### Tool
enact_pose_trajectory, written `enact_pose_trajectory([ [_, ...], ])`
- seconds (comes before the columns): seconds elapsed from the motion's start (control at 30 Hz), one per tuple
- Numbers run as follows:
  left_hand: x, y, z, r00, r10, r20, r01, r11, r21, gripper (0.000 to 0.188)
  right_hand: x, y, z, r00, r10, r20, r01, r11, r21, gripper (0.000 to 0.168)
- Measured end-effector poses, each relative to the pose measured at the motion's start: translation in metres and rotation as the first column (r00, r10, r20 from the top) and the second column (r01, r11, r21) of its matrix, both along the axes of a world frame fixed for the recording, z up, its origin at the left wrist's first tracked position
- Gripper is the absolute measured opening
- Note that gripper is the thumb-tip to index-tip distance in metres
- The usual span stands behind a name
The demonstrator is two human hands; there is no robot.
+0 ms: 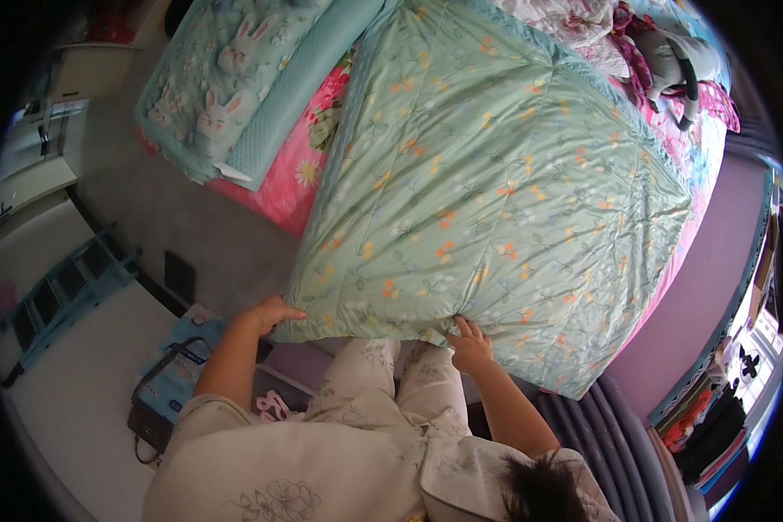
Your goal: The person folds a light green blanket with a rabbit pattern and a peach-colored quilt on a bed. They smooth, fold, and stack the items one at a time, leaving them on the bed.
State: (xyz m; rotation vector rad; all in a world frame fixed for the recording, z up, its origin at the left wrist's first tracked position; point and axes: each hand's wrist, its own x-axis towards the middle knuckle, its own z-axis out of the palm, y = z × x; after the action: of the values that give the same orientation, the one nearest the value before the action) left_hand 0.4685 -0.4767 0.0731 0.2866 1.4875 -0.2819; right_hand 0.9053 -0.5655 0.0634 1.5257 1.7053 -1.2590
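Note:
A light green floral quilt lies spread over a bed, wrinkled in folds that fan out from its upper right. My left hand holds its near left corner, thumb on top and the other fingers hidden beneath. Further right along the near edge, my right hand grips the fabric, which bunches at the fingertips. Both hands are at the height of my thighs. Under the quilt shows a pink floral sheet. A teal pillow with rabbits rests at the bed's upper left.
A grey striped plush toy and crumpled patterned bedding lie at the upper right. A blue stepladder leans at the left. Near my left arm are a dark handbag and a blue package. Grey padded material stands at lower right.

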Motion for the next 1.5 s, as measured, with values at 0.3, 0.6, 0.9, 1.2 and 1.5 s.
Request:
enact_pose_trajectory([
  [0.3,0.073,-0.027,0.079,0.969,0.226,0.104,-0.249,0.894,0.373,0.071,-0.082,0.052,0.033,0.65,-0.668,-0.363,0.541,0.742,-0.396,0.037],
  [0.6,0.227,-0.055,0.131,0.972,0.092,0.215,-0.212,0.737,0.641,0.059,-0.102,0.113,0.098,0.826,-0.447,-0.345,0.461,0.886,-0.045,0.046],
  [0.9,0.4,-0.056,0.133,0.988,-0.155,0.0,0.048,0.307,0.95,0.027,0.071,0.122,0.122,0.789,-0.391,-0.474,0.47,0.881,0.055,0.028],
  [1.2,0.538,-0.133,0.124,0.406,-0.878,0.252,0.164,0.342,0.925,0.026,0.405,-0.072,0.108,0.178,-0.919,-0.353,0.93,0.274,-0.244,0.033],
  [1.5,0.476,-0.138,-0.013,0.407,-0.804,-0.433,0.782,0.062,0.62,0.049,0.463,-0.263,-0.04,0.152,-0.986,0.068,0.987,0.154,0.034,0.046],
])
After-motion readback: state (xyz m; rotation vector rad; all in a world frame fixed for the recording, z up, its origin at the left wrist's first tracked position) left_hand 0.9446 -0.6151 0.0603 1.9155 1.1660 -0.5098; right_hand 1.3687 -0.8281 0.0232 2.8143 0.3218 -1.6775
